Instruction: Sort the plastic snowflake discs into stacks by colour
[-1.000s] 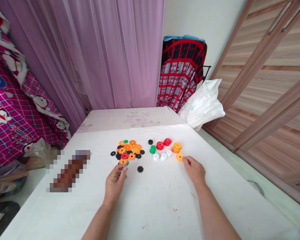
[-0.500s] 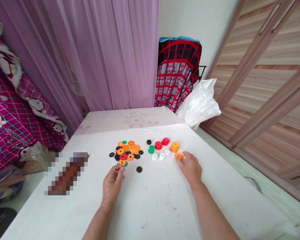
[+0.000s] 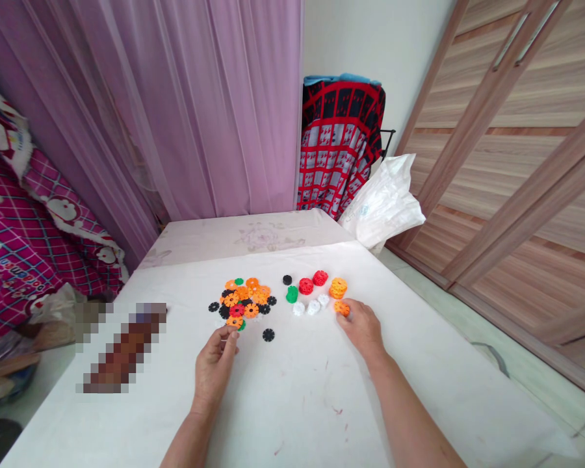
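Observation:
My left hand [image 3: 216,359] is at the near edge of a mixed pile of notched, flower-shaped plastic discs. Its fingers are curled, and thumb and forefinger close at the rim of an orange disc [image 3: 234,322]. A green disc [image 3: 242,325] peeks out beside that one. On the right, my right hand [image 3: 362,325] grips orange discs [image 3: 341,309] low over the table, thumb on the near side. Just behind them is a yellow-orange stack [image 3: 338,287]. To its left are red stacks [image 3: 305,286], a green stack [image 3: 292,294], white discs [image 3: 313,307] and a black stack [image 3: 287,280].
A single black disc [image 3: 268,335] lies between my hands on the white-covered table [image 3: 292,403]. A pixelated reddish-brown shape [image 3: 127,351] is at the left. Beyond the far right corner stands a white plastic bag [image 3: 383,201], near the wooden wardrobe [image 3: 507,149].
The whole view has shifted slightly left and down. My right hand has moved a little with the orange discs, which now face me more. My left hand stays at the pile's edge.

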### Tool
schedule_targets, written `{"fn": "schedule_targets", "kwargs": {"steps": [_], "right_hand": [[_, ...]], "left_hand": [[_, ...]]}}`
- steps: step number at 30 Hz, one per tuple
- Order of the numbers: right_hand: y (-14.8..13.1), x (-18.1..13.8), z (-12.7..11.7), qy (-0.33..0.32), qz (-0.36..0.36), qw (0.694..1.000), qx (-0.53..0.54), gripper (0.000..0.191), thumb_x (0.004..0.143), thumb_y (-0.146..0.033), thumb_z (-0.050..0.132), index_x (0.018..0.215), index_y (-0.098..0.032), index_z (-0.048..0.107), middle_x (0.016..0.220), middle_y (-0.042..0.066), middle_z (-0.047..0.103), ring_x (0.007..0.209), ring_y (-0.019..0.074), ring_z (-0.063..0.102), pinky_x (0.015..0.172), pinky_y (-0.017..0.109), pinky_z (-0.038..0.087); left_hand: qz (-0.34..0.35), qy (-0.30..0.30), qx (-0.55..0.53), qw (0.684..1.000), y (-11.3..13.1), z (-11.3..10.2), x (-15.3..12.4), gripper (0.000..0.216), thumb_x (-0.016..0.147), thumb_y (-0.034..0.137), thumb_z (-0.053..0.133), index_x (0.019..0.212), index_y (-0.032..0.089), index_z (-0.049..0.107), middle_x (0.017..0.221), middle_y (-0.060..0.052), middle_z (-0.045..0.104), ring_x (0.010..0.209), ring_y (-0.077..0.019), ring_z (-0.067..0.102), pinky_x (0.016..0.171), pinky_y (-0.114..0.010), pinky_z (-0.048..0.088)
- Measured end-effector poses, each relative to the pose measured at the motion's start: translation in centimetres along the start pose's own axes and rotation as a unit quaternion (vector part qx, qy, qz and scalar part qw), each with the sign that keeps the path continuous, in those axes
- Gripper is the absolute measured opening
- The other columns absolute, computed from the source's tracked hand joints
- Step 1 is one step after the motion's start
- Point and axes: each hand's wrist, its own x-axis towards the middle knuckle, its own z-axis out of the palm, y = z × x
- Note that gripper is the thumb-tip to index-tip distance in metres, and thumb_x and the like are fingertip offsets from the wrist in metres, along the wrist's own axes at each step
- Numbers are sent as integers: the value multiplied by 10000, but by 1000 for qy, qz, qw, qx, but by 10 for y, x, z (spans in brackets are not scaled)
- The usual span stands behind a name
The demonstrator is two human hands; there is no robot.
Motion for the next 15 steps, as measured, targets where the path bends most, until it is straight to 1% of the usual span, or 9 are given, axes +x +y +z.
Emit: {"fn": "schedule_targets", "kwargs": {"steps": [6, 11, 13, 15], "right_hand": [[2, 0, 4, 3, 5, 1000, 15, 250, 746, -280, 556, 960, -218, 667, 918, 48, 691, 823, 208, 575, 765, 320, 440], [3, -2, 3, 5, -13, 999, 37, 256, 761, -304, 545, 966, -199, 656, 949, 62, 677, 846, 220, 569, 789, 340, 451], [2, -3, 0, 21, -27, 998, 48, 244, 768, -292, 536, 956, -191, 654, 949, 68, 669, 853, 224, 565, 787, 343, 453], [-3, -4, -4, 58, -46, 996, 53, 222, 786, -252, 510, 936, -190, 661, 954, 73, 659, 854, 220, 556, 787, 340, 449]], "left_hand": [[21, 27, 37, 999, -4, -2, 5, 393, 757, 579, 560, 878, 217, 651, 733, -11, 691, 597, -147, 623, 607, -266, 511], [56, 35, 72, 995, -8, -2, 6, 346, 789, 515, 517, 909, 223, 658, 818, -29, 725, 688, -168, 658, 701, -293, 529], [73, 44, 90, 992, -9, -4, 5, 321, 806, 472, 489, 926, 225, 656, 882, -38, 733, 729, -174, 663, 734, -310, 533], [92, 46, 118, 988, -12, -6, 4, 298, 819, 427, 467, 936, 230, 657, 924, -41, 733, 762, -179, 665, 758, -325, 533]]}}
